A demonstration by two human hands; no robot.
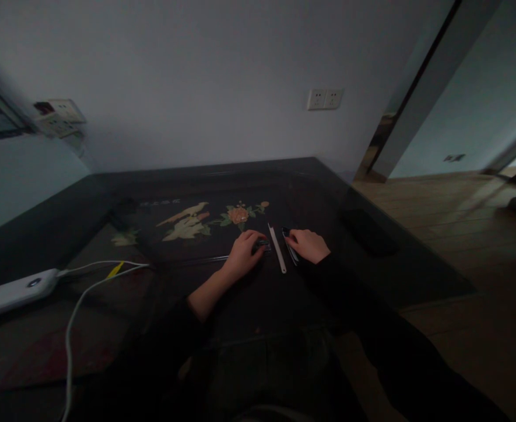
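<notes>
Under left hand (243, 255), small dark object (262, 245) half hidden, unidentifiable in dimness.

Table (372, 258) black, glossy, inlaid with orange flower (239, 214), green leaves, cream bird (187, 223). Strip (277, 248) between hands pale grey. Power strip (14, 291) white, cable (77, 305) white, tag yellow. Sleeves black.
</notes>
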